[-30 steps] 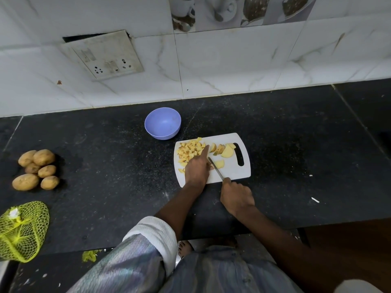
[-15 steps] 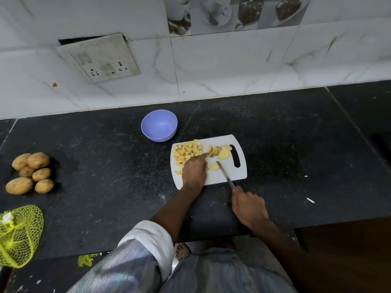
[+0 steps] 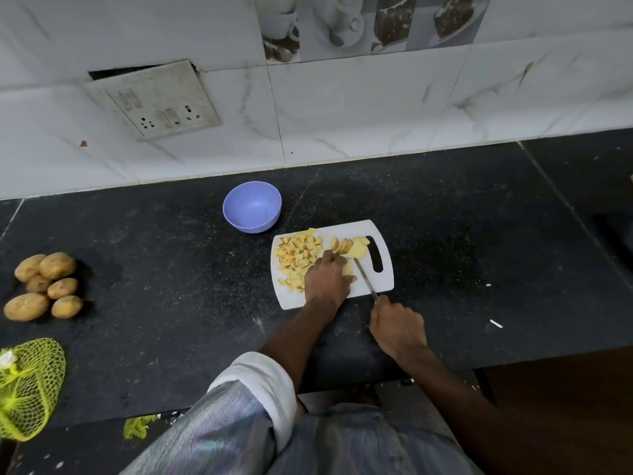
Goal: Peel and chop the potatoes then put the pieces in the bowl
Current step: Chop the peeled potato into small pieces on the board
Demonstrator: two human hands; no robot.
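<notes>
On the dark surface [image 3: 445, 207], a white cutting board [image 3: 385, 279] holds diced potato pieces [image 3: 298, 255]. The left hand [image 3: 325, 279] pins a slice [image 3: 348, 269]; the right hand [image 3: 397, 325] grips a knife [image 3: 364, 277]. A blue bowl [image 3: 251, 206] sits just beyond.

The left hand [image 3: 327, 279] lay palm down, knuckles up, its fingers [image 3: 329, 256] reaching forward and bent at the tips, the thumb stretched out to the right. Its bare forearm ran back and down to a rolled white cuff on a pale striped sleeve. The right hand [image 3: 397, 325] sat nearer the body and to the right, fingers curled tight in a grip, its bare forearm slanting back toward the lower right.
</notes>
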